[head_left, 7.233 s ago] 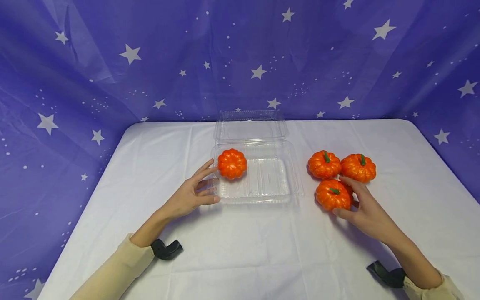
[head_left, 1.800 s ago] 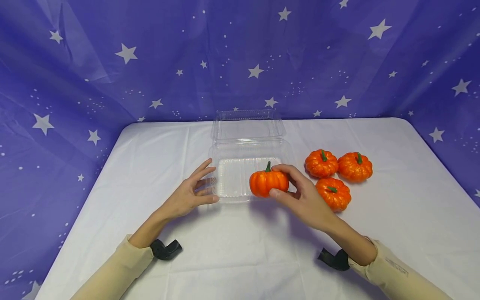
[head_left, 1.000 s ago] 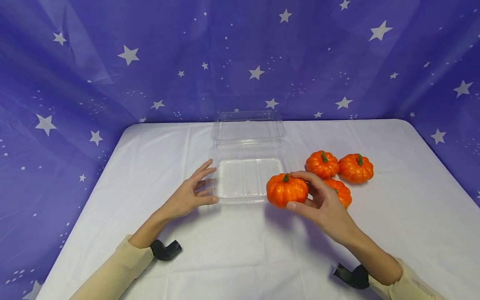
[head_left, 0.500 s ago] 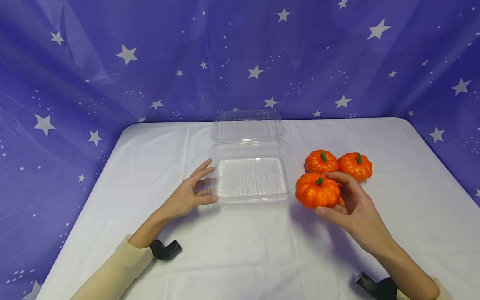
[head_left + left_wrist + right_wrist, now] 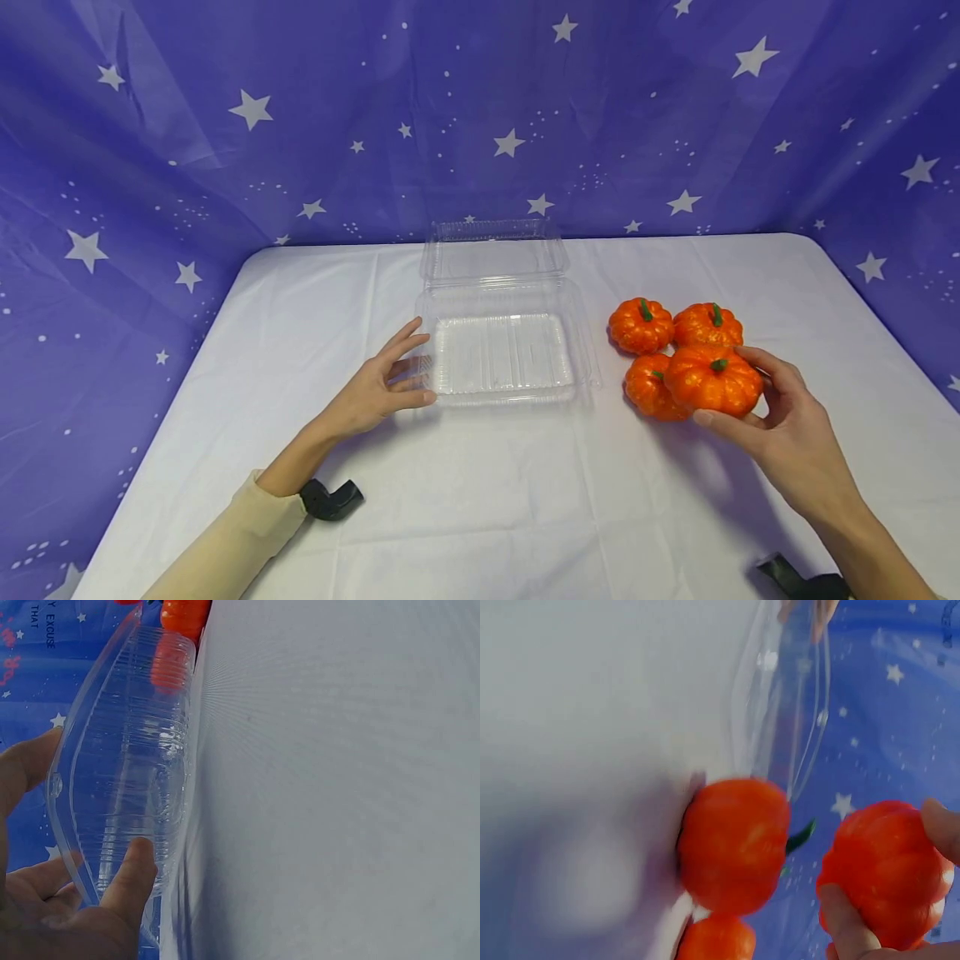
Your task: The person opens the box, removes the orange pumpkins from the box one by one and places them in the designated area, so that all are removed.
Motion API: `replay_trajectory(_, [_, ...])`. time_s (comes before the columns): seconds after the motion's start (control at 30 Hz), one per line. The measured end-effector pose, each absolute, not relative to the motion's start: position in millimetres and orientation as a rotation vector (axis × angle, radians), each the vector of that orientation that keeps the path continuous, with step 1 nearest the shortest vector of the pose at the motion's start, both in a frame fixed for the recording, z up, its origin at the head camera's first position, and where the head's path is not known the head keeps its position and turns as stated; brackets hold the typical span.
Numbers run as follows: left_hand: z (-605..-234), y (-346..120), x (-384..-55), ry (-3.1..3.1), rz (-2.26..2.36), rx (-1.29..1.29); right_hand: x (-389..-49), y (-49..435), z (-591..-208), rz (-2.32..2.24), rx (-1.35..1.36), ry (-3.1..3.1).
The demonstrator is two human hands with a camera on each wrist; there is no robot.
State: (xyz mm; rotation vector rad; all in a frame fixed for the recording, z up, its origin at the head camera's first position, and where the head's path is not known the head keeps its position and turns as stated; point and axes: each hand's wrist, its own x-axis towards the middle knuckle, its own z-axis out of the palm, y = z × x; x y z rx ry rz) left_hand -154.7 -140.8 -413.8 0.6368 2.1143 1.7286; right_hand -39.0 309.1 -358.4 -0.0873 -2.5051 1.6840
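My right hand (image 5: pixel 798 446) holds a toy pumpkin (image 5: pixel 708 382) between thumb and fingers, raised off the table. In the right wrist view the held pumpkin (image 5: pixel 885 862) is apart from another pumpkin (image 5: pixel 735 844) on the cloth. Partly behind it in the head view is the front pumpkin (image 5: pixel 651 387); two more stand behind, a left one (image 5: pixel 640 327) and a right one (image 5: pixel 707 323). My left hand (image 5: pixel 371 387) has its fingers spread at the left side of a clear plastic clamshell container (image 5: pixel 517 392). Its lid (image 5: pixel 495 258) is folded back, and nothing lies inside.
A white cloth covers the table (image 5: pixel 495 492). Behind it hangs a purple curtain (image 5: pixel 450 108) with white stars. Black wrist pieces sit below both hands, the left one (image 5: pixel 332 500) near the cloth.
Earlier, one pumpkin sat in the container. My right hand held a pumpkin above the container's front, then carried it right to the other pumpkins. My left hand stayed in place.
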Motion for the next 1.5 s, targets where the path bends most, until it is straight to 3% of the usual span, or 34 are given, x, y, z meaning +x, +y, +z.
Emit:
replay_trajectory(0.27, [-414, -141, -154, 2.116, 1.724, 0.641, -40, 330, -369, 1.691, -0.064, -2.414])
replay_trajectory(0.5, [-413, -141, -154, 2.113, 1.721, 0.646, -47, 359, -372, 1.304, -0.086, -2.656])
replay_trajectory(0.77, [-413, -141, -154, 2.106, 1.728, 0.636, -54, 380, -386, 1.287, -0.212, -2.863])
replay_trajectory(1.5, [-413, -140, -154, 2.085, 1.742, 0.644, -65, 379, -401, 1.216, -0.049, -2.964])
